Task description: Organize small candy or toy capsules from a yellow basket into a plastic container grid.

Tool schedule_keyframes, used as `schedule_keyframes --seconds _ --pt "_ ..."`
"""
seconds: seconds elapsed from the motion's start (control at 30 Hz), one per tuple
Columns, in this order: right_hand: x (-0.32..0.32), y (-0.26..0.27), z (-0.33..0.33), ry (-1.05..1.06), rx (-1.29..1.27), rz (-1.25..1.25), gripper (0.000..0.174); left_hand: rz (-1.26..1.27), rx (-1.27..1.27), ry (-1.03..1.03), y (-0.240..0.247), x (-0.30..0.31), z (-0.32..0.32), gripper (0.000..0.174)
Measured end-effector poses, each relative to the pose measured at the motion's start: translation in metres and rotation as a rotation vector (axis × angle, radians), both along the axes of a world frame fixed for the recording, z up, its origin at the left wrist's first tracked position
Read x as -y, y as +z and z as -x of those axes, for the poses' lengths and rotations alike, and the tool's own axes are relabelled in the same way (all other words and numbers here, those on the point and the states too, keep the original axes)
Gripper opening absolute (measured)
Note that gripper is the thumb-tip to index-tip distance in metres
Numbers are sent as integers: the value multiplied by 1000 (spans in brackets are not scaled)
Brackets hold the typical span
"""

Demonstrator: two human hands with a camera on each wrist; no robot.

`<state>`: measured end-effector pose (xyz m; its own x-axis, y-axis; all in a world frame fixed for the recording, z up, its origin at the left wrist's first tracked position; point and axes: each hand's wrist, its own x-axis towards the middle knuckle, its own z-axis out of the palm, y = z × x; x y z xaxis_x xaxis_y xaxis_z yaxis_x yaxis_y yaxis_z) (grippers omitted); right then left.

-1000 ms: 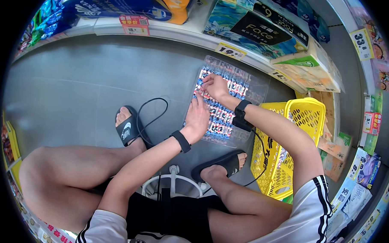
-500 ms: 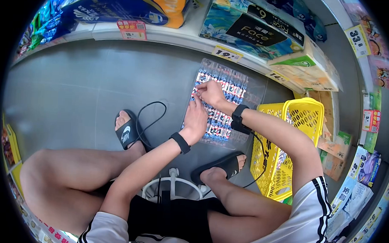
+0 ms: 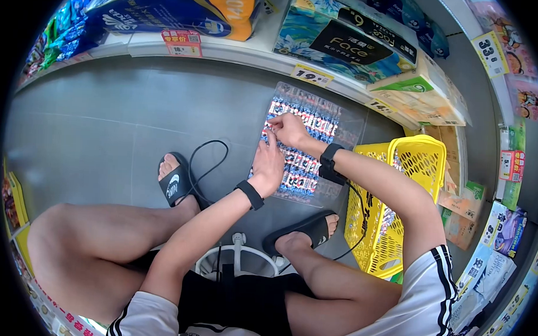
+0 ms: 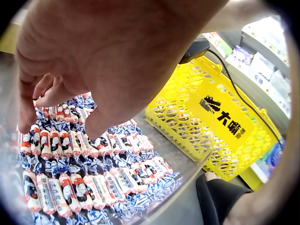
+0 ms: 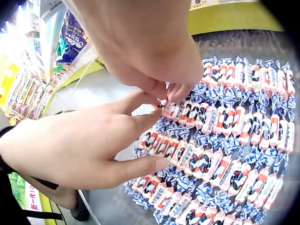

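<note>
Rows of wrapped candies [image 5: 225,119], with red, white and blue wrappers, lie in a clear plastic tray [image 3: 351,132] on the floor. My right hand [image 3: 291,131] is over the left edge of the rows, thumb and fingertips pinching a candy [image 5: 164,101] at the end of one row. Just nearer to me, my left hand [image 3: 269,165] rests over the candies. In the right wrist view its index fingertip meets the pinched candy, while its thumb lies over the row below. The left hand [image 4: 108,61] hides part of the rows in the left wrist view.
A yellow shopping basket [image 3: 361,242] with candies inside stands right of the tray. Shelves with tissue packs [image 3: 350,40] run along the far side. A black cable [image 3: 227,152] loops over the floor by the left slipper [image 3: 174,188]; the right slipper [image 3: 299,233] is near the tray.
My right hand has come slightly nearer to me, and its fingertips are now close to the left hand's fingers. The left hand has stayed nearly in place on the candies.
</note>
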<state>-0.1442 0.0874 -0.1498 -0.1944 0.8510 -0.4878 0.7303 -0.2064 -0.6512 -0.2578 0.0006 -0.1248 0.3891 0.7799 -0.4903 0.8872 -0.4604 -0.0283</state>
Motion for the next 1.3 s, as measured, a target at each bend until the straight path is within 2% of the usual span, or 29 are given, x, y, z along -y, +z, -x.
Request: schedule_keyframes --seconds 0.07,0.17,0.27,0.37,0.43,0.47,0.5,0.57,0.6,0.7,0.8,0.9,0.97,1.07,1.17,1.3 --pt "-2 -1 -3 34 9 -9 35 -12 -1 6 -7 2 1 43" --pt "-1 21 -5 42 1 19 36 -99 129 49 -15 6 4 45" --pt "1 34 -14 40 -55 3 34 -141 243 79 -8 7 3 43" --pt "4 61 -25 55 -83 9 24 -109 362 76 17 6 -2 37" --pt "11 88 -35 3 -83 21 21 -8 493 -80 34 6 -4 29" --pt "17 102 -39 -33 -82 43 18 -8 487 -95 40 9 -7 29" --pt "26 109 -43 -76 -114 -64 22 -66 589 -151 47 14 -13 25" --pt "42 125 -56 -131 -90 -84 22 -129 782 -256 61 23 -23 19" --pt "49 135 -64 -172 -56 -105 22 -126 783 -278 71 27 -29 19" --pt "69 159 -86 -218 -77 -201 21 -127 1003 -318 96 42 -48 13" --pt "88 180 -109 -244 -29 -245 15 -90 1061 -329 115 59 -68 10" --pt "113 188 -137 -249 -36 -461 15 -125 1096 -402 131 71 -89 8" --pt "128 187 -159 -295 12 -492 15 -123 1136 -422 141 77 -105 7" --pt "150 191 -189 -376 101 -458 16 -81 1149 -462 147 83 -129 8" --pt "173 186 -213 -378 147 -677 12 -78 1157 -545 149 87 -158 8" --pt "199 178 -241 -494 132 -711 13 -94 1169 -705 138 88 -191 9"
